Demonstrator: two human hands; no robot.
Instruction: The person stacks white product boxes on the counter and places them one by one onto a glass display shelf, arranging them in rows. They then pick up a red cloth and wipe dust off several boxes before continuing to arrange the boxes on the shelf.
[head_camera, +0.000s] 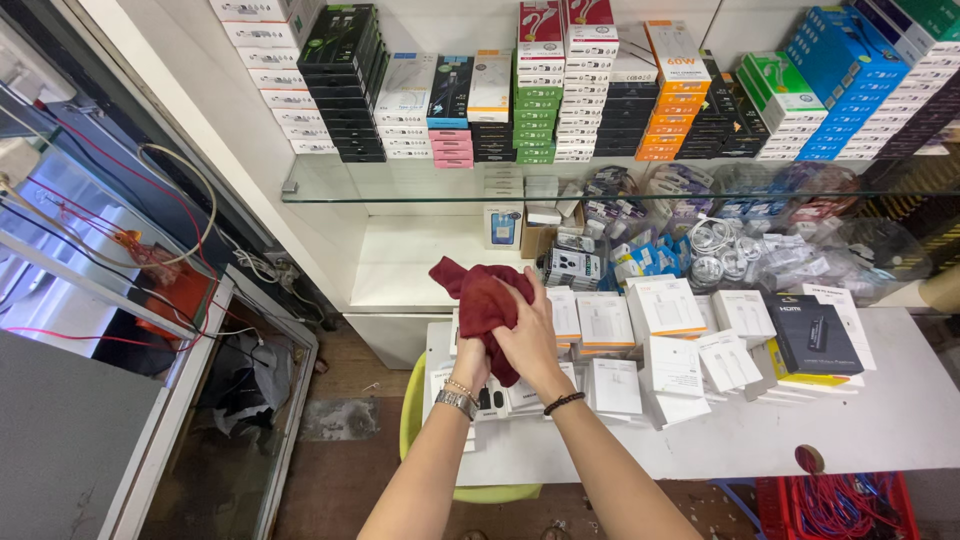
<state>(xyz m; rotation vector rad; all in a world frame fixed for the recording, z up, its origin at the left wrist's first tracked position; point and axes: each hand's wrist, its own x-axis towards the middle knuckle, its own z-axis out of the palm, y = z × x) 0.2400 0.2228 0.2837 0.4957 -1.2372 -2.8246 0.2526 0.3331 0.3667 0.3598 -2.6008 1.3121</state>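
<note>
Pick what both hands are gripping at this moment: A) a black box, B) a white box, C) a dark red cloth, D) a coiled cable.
C: the left hand and right hand close together around the dark red cloth, bunched above the white boxes on the table.

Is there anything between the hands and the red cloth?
No, nothing visible. Both hands already grip the dark red cloth: the right hand wraps over its front and the left hand clutches it from below. They hold it up above the white boxes on the white table.
</note>
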